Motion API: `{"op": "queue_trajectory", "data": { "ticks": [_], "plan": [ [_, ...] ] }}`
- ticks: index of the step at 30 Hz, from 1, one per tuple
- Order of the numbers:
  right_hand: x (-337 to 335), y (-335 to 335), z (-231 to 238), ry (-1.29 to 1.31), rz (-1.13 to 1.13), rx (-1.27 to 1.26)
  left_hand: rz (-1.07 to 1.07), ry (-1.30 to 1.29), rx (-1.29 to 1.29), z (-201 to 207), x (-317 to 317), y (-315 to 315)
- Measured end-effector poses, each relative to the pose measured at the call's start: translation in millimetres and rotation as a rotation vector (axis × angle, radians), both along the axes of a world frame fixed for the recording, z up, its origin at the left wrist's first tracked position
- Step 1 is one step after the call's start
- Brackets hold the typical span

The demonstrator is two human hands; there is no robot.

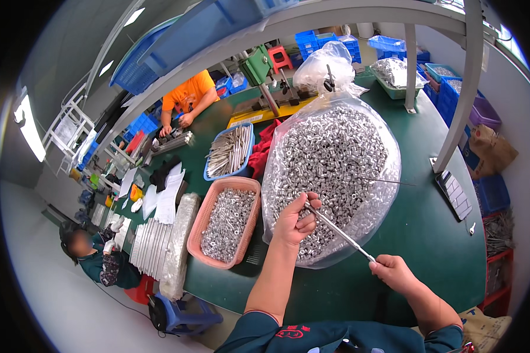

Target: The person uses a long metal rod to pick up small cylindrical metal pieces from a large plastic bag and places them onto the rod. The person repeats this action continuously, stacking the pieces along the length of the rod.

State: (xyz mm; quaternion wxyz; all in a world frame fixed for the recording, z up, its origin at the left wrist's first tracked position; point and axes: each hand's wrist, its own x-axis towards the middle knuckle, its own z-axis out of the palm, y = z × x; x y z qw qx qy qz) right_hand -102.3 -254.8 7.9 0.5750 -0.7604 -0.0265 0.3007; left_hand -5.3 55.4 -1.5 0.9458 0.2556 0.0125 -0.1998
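Note:
A thin silvery metal rod (341, 235) slants between my two hands, over the near edge of a big clear plastic bag (394, 154). My left hand (295, 222) is closed around its far end, fingers curled; whether a small part is also in those fingers I cannot make out. My right hand (394, 274) pinches the near end between thumb and fingers. The open bag is heaped with small silvery metal sleeves (335, 156). Across its right side lies a thin dark rod (388, 181), its tip reaching past the bag.
Left of the bag stand a pink basket (195, 241) of small metal parts and a blue basket (208, 170) of metal rods. A phone (454, 195) lies right on the green table (436, 247). A shelf post (464, 88) rises beyond. Two people work at the left.

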Motion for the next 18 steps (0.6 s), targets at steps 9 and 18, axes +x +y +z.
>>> {"op": "queue_trajectory", "data": {
  "ticks": [9, 18],
  "plan": [
    [3, -5, -4, 0.057, 0.012, 0.067, 0.151, -0.056, 0.046, 10, -3, -8],
    [1, -6, -3, 0.184, -0.005, 0.130, 0.210, -0.085, 0.166, 12, -7, -20]
  ]
}}
